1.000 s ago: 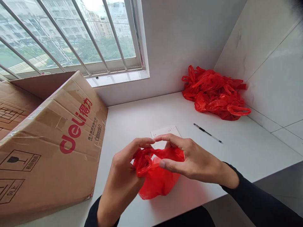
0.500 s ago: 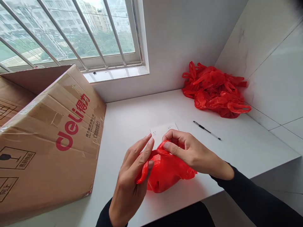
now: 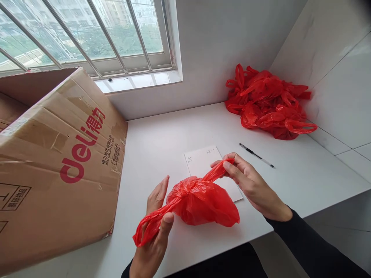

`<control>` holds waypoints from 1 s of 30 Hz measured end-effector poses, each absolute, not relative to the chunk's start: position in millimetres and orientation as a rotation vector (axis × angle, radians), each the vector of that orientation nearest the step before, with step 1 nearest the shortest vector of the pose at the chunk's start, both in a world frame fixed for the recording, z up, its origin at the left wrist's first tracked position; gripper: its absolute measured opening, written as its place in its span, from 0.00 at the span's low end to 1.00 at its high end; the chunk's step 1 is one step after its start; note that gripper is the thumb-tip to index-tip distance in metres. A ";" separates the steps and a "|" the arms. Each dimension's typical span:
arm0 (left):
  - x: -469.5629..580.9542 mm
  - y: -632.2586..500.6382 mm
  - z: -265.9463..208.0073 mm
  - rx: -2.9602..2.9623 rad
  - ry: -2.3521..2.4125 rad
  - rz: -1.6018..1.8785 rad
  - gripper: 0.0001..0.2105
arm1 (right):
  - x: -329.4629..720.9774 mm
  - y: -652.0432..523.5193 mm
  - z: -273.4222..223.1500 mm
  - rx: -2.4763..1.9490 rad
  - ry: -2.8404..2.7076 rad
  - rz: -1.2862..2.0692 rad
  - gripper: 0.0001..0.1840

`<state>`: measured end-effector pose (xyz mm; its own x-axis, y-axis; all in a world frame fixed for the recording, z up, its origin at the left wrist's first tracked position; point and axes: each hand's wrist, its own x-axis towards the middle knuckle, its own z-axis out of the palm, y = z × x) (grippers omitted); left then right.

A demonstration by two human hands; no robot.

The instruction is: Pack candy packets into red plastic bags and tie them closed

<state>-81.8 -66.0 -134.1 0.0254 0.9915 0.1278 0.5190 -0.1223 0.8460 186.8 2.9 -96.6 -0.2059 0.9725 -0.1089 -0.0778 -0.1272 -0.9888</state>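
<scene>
A red plastic bag (image 3: 203,204) rests on the white table, its neck gathered into a twist or knot on top, with two handle strips stretched to either side. Its contents are hidden. The left handle is looped around my left hand (image 3: 155,231), whose fingers are stretched out with the thumb apart. My right hand (image 3: 245,175) pinches the end of the other handle between thumb and fingers, pulling it up and to the right. Partly behind the bag lies a white notepad or sheet (image 3: 201,158) with small dark print.
A large cardboard box (image 3: 92,185) stands at the left. A black-capped pen (image 3: 256,155) lies right of the sheet. Several red bags (image 3: 266,102) are heaped in the far right corner against the tiled wall. A barred window (image 3: 116,38) is behind the table.
My hands have moved apart, left hand down-left and right hand up-right. The handles, bunched together before, are now drawn out to both sides. More of the sheet shows.
</scene>
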 end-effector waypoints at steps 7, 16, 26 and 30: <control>-47.3 -61.3 -137.7 1.518 1.596 1.119 0.23 | 164.3 -4.0 -92.6 -0.834 -0.845 1.794 0.12; -72.5 -72.1 -135.2 1.609 1.775 1.207 0.22 | 174.9 2.3 -102.1 -0.891 -0.841 1.652 0.11; -38.6 -54.2 -160.5 2.457 1.448 0.810 0.31 | 146.2 -38.2 -144.4 -0.995 -2.051 0.723 0.32; -34.1 -54.2 -174.3 2.573 1.521 0.698 0.30 | 144.1 -43.2 -165.8 -1.108 -2.195 0.558 0.34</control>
